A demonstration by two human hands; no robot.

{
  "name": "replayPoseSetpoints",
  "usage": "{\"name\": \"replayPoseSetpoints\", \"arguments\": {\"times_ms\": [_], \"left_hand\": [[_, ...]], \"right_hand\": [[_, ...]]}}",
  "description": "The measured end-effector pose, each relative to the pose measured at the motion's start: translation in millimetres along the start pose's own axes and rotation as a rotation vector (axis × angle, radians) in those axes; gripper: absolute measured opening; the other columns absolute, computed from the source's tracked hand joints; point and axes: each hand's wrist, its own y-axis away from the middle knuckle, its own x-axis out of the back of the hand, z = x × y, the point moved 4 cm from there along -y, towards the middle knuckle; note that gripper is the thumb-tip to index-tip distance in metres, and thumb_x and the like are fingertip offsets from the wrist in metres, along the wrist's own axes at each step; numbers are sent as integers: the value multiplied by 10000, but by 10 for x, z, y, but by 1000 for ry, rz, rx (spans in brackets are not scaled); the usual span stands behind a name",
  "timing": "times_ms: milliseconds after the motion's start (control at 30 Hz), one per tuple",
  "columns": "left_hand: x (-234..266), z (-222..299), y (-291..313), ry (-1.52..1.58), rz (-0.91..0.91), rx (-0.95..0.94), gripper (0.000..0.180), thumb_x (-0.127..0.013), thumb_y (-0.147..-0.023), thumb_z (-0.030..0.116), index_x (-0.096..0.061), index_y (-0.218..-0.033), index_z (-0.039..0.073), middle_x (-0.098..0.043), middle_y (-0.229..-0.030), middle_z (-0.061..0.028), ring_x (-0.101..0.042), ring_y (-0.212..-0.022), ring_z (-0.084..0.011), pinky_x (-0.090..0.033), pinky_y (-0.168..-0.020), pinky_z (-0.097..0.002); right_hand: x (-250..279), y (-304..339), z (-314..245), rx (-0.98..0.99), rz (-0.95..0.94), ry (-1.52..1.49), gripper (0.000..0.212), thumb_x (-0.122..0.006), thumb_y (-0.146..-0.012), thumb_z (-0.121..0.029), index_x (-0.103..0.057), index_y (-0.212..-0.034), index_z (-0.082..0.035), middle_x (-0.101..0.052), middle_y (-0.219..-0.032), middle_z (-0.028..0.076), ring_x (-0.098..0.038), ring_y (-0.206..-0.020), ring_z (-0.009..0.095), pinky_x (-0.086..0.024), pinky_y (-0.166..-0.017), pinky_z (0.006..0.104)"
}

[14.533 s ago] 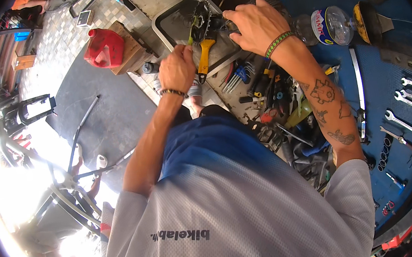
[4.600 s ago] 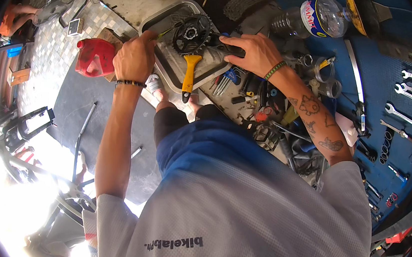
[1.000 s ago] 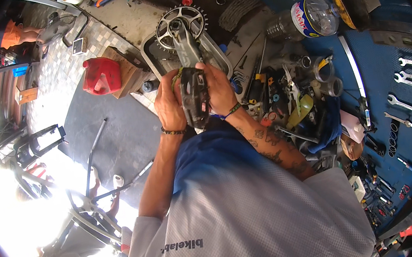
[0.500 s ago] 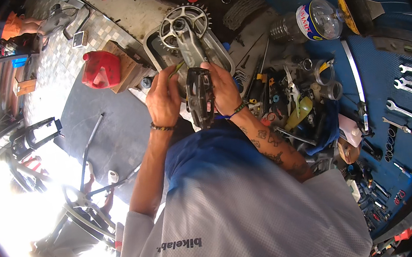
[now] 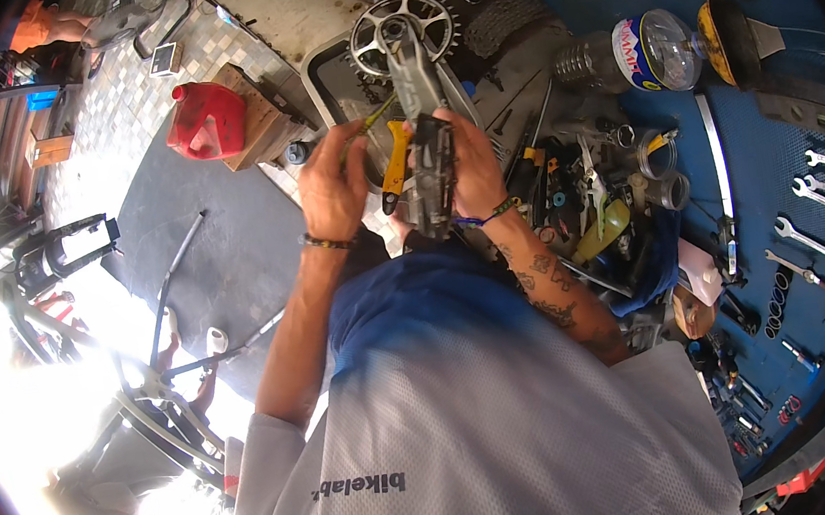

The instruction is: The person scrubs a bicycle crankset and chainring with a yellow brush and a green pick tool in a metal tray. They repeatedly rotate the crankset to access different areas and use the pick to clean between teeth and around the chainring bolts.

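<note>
A grey bicycle crank arm (image 5: 414, 74) with a toothed silver chainring (image 5: 368, 33) at its far end hangs over a metal tray. At its near end is a black pedal (image 5: 436, 177). My right hand (image 5: 473, 163) is closed round the crank's pedal end, its thumb up beside the arm. To the left, my left hand (image 5: 334, 180) pinches a thin yellow-green stick-like tool (image 5: 378, 112), whose tip reaches toward the crank arm; its exact kind is too small to tell. A yellow-and-black tool handle (image 5: 395, 164) shows between the left hand and the pedal.
The tray (image 5: 316, 89) sits on a cluttered bench. A red jug (image 5: 207, 120) stands on a wooden block (image 5: 263, 122) at left. Loose tools, a clear plastic bottle (image 5: 657, 51) and wrenches (image 5: 813, 245) on a blue mat lie to the right.
The crank, with chainring and pedal, has shifted right together with both hands. The yellow-and-black handle has come into sight left of the pedal. Both grips look unchanged.
</note>
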Motion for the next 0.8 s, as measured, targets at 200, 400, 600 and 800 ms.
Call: {"name": "replayPoseSetpoints", "arguments": {"times_ms": [200, 400, 600, 800], "left_hand": [[66, -6, -69, -13, -7, 10, 191, -707, -1055, 150, -749, -1234, 97, -783, -999, -213, -763, -864, -425, -576, -726, -472], [177, -96, -209, -50, -88, 23, 202, -747, -1039, 211, -793, -1220, 131, -802, -1005, -168, -775, -885, -360, -588, -774, -435], [406, -411, -531, -37, -310, -27, 214, -758, -1027, 302, -824, -1212, 216, -827, -1065, -97, -779, -986, -344, -588, -849, -447], [584, -426, -585, -376, -257, -77, 185, -749, -1007, 240, -833, -1172, 237, -823, -1051, -71, -795, -923, -332, -614, -760, -456]], "right_hand": [[112, -32, -130, -13, -119, -57, 609, -421, -1201, -495, -635, -1381, 46, -614, -778, 57, -527, -582, 76, -439, -530, 225], [380, -40, -194, -16, -151, 99, 637, -507, -1167, -529, -626, -1391, 55, -596, -774, 45, -482, -519, 75, -420, -485, 229], [475, 14, -386, -14, -258, 269, 632, -510, -1163, -488, -636, -1405, 83, -604, -764, 43, -524, -531, 74, -447, -494, 222], [684, 15, -589, -10, -157, 301, 618, -543, -1155, -491, -703, -1333, 78, -662, -784, 43, -565, -572, 74, -473, -542, 235]]}}
